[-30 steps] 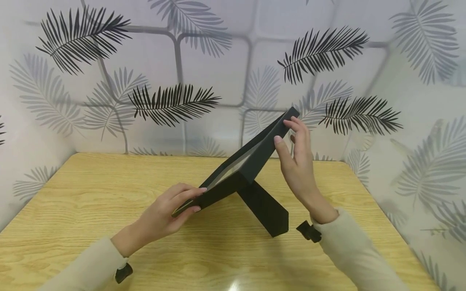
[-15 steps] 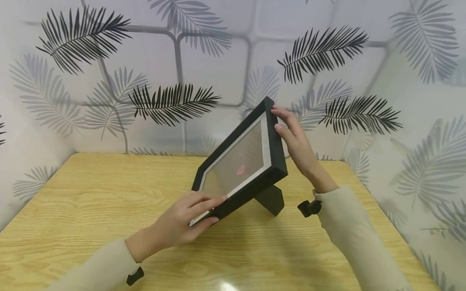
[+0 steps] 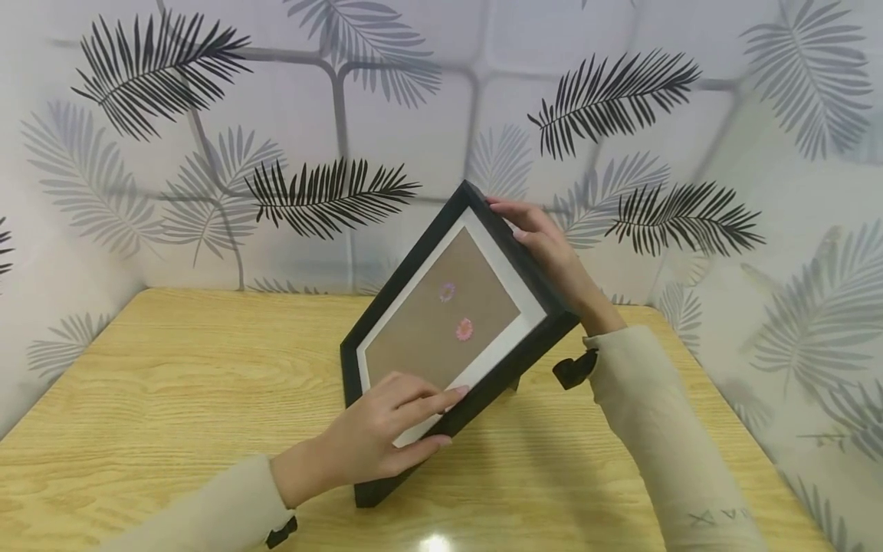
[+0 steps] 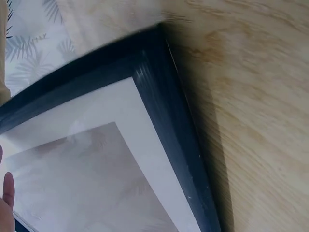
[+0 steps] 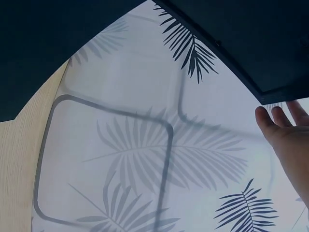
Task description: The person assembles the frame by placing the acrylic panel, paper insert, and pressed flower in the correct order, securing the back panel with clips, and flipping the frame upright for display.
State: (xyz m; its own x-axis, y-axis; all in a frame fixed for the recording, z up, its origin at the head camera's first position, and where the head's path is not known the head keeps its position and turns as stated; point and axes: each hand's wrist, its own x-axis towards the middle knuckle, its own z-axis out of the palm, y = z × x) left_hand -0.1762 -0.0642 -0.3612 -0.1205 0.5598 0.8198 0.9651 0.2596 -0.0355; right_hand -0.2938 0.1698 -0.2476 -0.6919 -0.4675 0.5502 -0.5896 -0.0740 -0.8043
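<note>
A black picture frame (image 3: 428,326) is held tilted over the table, its face toward the head camera. Inside a white mat, the brown picture shows a pink flower (image 3: 464,330) and a purple flower (image 3: 447,292). My left hand (image 3: 386,433) grips the lower edge, fingers over the front and thumb along the outer side. At the upper right edge my right hand (image 3: 555,257) holds the frame, partly hidden behind it. The right wrist view shows the frame's dark back (image 5: 260,38) and the stand leg (image 5: 58,48) swung out from it.
The wood-grain table (image 3: 228,368) runs back to a pale wall covering (image 3: 414,138) printed with feathery leaves. A dark strap piece (image 3: 576,370) sits at the right sleeve, another (image 3: 281,531) at the left.
The frame has turned from nearly edge-on to facing the head camera. Its upper corner has shifted left, my left hand right and lower. The stand leg is now mostly hidden behind the frame.
</note>
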